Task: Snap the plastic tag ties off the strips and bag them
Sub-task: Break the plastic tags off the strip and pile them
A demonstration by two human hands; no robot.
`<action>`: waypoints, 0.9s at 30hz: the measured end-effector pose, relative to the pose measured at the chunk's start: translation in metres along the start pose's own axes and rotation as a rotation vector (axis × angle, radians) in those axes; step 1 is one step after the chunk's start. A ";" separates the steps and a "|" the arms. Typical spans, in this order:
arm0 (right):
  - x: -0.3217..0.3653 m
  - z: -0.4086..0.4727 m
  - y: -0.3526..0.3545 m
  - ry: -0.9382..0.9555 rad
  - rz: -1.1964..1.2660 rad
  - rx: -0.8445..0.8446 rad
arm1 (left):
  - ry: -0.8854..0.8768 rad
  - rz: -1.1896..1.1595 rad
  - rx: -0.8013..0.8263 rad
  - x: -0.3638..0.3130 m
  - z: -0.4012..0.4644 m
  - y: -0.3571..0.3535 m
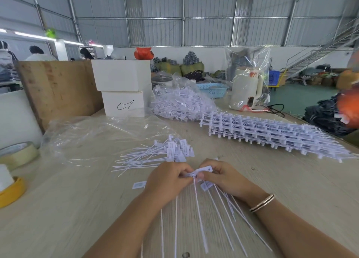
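Both hands meet at the near centre of the worktop (252,180). The left hand (167,182) and the right hand (223,178) each pinch the head end of a white strip of tag ties (202,171) with curled fingers (187,173); the exact contact points are hidden behind the knuckles. The strip's thin tails fan out toward the person, lying on the worktop between the forearms. A bracelet (262,203) sits on the right wrist.

Just beyond the hands lies a loose pile of detached ties (155,156), tails pointing left. It rests at the edge of an open clear plastic bag (93,137), apparently only partly on the film. A stack of unbroken strips (272,135) lies to the right, well apart from the hands. A filled bag of ties (180,104) stands farther back, beside two stacked white boxes (124,86). A tape roll (19,152) rests at the left edge.
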State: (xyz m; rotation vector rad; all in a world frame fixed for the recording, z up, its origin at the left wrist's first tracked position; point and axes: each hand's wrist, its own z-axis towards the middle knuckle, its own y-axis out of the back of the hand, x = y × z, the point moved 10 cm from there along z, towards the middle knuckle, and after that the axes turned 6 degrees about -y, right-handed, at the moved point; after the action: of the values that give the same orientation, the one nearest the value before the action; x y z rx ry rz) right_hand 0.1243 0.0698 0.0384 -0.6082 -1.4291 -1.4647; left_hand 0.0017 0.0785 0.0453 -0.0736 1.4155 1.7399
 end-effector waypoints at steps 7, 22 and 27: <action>0.007 0.000 -0.001 0.037 0.008 0.004 | -0.008 -0.191 0.038 0.001 0.001 -0.004; 0.000 0.003 0.011 0.037 0.375 -0.042 | -0.087 -0.407 0.011 -0.015 0.002 -0.010; -0.014 0.001 0.041 -0.037 0.404 -0.213 | -0.040 -0.419 0.012 -0.008 0.000 -0.010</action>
State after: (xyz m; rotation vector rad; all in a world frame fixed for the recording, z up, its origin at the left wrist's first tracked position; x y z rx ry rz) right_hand 0.1655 0.0809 0.0448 -0.9978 -1.1030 -1.2909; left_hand 0.0132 0.0735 0.0421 -0.3059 1.2740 1.3786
